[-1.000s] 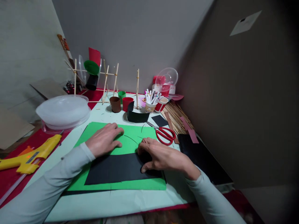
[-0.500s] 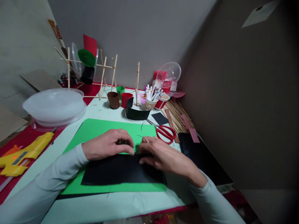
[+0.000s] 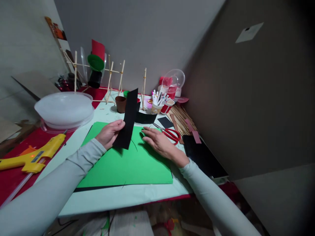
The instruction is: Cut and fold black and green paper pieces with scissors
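Observation:
My left hand (image 3: pixel 110 133) is closed on a black paper strip (image 3: pixel 129 114), held up and tilted over the green sheet (image 3: pixel 128 167). My right hand (image 3: pixel 157 141) hovers over or rests on the sheet's right part, its fingers stretched out and holding nothing. Thin black offcuts lie on the green sheet. Just beyond my right fingers are red-handled scissors (image 3: pixel 172 135). A curved black strip (image 3: pixel 146 118) stands behind the sheet, beside a small flat black piece (image 3: pixel 165 122).
A yellow glue gun (image 3: pixel 46 152) lies at left, near stacked clear plastic lids (image 3: pixel 64 106). Behind stand a stick frame (image 3: pixel 110 78), a brown paper cup (image 3: pixel 120 104) and a cup of markers (image 3: pixel 157 107). Wooden sticks (image 3: pixel 183 116) and a black flat object (image 3: pixel 201 157) lie at right.
The black strip has been lifted off the green sheet and swung nearly upright in my left hand. My right hand has let go of it, its fingers now stretched out. The view has shifted slightly.

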A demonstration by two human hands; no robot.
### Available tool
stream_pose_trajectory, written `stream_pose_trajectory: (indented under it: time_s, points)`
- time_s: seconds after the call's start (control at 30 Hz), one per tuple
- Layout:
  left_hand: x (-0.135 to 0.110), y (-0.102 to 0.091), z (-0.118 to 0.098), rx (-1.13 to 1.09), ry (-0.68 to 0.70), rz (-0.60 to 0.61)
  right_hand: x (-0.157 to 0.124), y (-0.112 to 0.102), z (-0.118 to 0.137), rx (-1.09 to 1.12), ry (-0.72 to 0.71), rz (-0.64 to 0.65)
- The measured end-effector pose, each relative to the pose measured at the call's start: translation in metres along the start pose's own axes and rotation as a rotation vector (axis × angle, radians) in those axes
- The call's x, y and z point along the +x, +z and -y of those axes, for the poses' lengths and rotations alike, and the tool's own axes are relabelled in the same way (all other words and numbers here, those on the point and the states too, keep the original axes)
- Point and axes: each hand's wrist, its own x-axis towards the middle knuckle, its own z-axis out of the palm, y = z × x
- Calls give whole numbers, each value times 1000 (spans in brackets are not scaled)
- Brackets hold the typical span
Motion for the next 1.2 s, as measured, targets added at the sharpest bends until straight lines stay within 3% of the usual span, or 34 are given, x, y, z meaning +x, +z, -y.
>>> stream_pose_trajectory:
  time_s: [0.13, 0.3, 0.4, 0.5, 0.57, 0.67, 0.77, 0.93, 1.2]
  points:
    - [8, -5, 11, -39, -18, -48, -1, 19, 8, -113, -78, 110]
    - [9, -6, 9, -77, -17, -71, -23, 15, 39, -127, -176, 246]
    - [7, -4, 9, -85, -19, -63, -46, 0, 70, 97, -222, 347]
    - [6, -3, 9, -80, -25, -38, -62, -20, 92, 418, -263, 546]
    - [5, -3, 9, -68, -27, -16, -60, -29, 91, 398, -178, 451]
    - [4, -3, 10, -46, -24, 12, -39, -25, 62, 12, 2, 150]
    - [4, -5, 10, -25, -9, 28, -10, -8, 22, -122, 54, 72]
    - [8, -9, 13, 9, 9, 41, 7, 16, -7, -230, 37, 78]
    - [14, -12, 16, 26, 13, 20, -38, 10, 28, -200, -92, 203]
